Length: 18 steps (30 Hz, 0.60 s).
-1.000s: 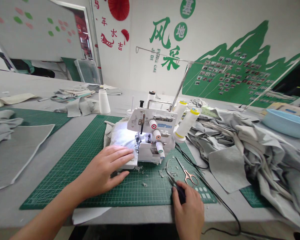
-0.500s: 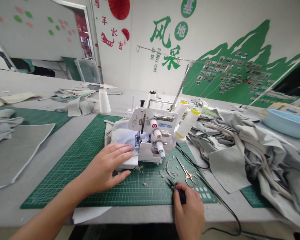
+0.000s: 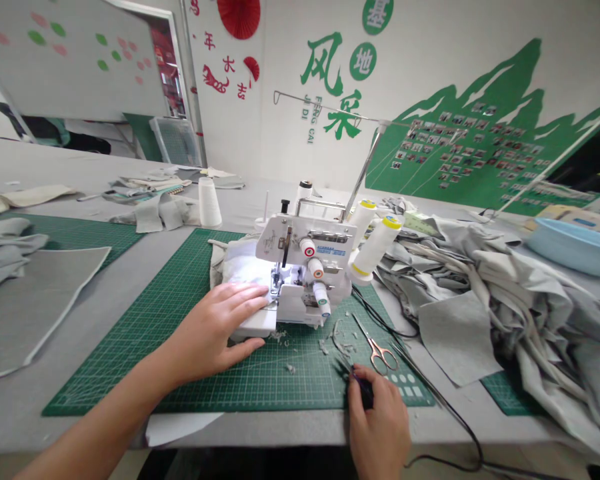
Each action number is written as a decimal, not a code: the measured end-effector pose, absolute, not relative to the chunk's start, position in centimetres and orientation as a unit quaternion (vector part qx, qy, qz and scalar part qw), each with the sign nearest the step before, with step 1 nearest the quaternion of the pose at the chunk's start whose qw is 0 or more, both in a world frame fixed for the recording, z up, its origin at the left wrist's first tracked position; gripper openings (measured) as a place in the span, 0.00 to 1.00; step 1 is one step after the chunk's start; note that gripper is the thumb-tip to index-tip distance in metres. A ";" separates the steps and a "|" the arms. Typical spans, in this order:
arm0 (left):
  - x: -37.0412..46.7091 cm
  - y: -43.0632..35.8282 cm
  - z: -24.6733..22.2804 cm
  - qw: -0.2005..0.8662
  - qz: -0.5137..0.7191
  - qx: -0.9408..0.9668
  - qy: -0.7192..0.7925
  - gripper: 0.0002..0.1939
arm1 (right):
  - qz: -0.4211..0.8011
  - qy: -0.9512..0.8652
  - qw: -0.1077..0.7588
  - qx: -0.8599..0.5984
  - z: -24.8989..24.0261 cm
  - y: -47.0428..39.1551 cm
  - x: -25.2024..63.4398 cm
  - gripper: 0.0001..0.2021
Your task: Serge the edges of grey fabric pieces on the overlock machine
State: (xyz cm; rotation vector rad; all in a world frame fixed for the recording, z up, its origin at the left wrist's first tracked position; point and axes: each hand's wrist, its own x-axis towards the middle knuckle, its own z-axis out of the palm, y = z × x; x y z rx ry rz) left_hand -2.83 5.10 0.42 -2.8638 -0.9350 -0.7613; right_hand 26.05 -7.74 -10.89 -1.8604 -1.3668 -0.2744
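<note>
My left hand (image 3: 215, 330) lies with fingers stretched over pale fabric (image 3: 240, 263) on the bed of a white sewing machine (image 3: 307, 267). Its fingertips are just left of the presser foot, and the thumb is apart from the fingers. At the mat's front edge, my right hand (image 3: 379, 420) is closed around dark-handled snips (image 3: 363, 388), whose blades point up and left. Rose-gold scissors (image 3: 381, 355) lie just beyond the right hand. Thread scraps (image 3: 339, 341) are scattered between the machine and the snips.
A green cutting mat (image 3: 180, 393) lies under the machine. Heaped grey fabric (image 3: 480, 267) and a blue basin (image 3: 575, 247) are at the right. Thread cones (image 3: 379, 247) stand behind the machine. Black cables (image 3: 457, 417) run over the table's front edge. Grey cloth (image 3: 40, 300) lies at the left.
The light around the needle area looks brighter and whiter. Both hands are in almost the same places, the left still on the fabric, the right still holding the snips.
</note>
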 end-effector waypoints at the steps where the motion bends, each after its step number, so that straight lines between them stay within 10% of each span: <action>1: -2.8 5.1 0.5 0.017 -0.245 -0.921 -0.303 0.27 | -0.104 -0.532 0.400 -0.739 -10.9 -7.8 26.0 0.22; 18: -2.1 6.9 2.5 0.019 -0.224 -0.921 -0.319 0.27 | 0.004 -0.423 0.500 -0.756 -12.2 -9.2 26.5 0.22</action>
